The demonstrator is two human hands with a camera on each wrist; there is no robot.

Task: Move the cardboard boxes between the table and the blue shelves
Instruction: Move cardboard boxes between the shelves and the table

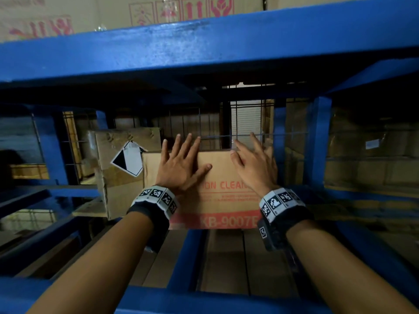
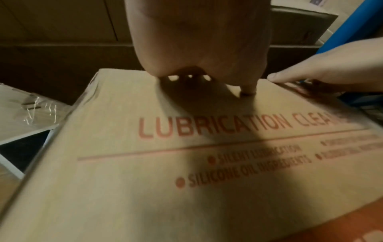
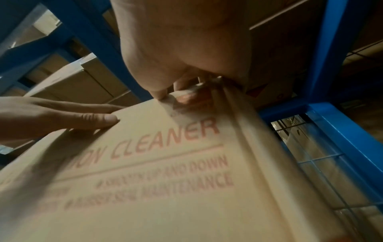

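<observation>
A brown cardboard box (image 1: pixel 223 198) printed in red "LUBRICATION CLEANER" and "KB-9007E" stands inside the blue shelf (image 1: pixel 204 48). My left hand (image 1: pixel 181 165) lies flat on the upper left of its front face, fingers spread and reaching past the top edge. My right hand (image 1: pixel 255 166) lies flat on the upper right, fingers straight near the top right corner. In the left wrist view my palm (image 2: pixel 196 41) hovers over the box (image 2: pixel 165 180) with the thumb touching it. In the right wrist view the fingertips (image 3: pixel 163 95) sit at the top edge of the box (image 3: pixel 165 188).
A taller box with a black-and-white diamond label (image 1: pixel 127 162) stands close on the left. A wire mesh (image 1: pixel 244 123) backs the bay and a blue post (image 1: pixel 319 141) stands to the right. More boxes sit on the level above (image 1: pixel 181 10) and below (image 1: pixel 226 257).
</observation>
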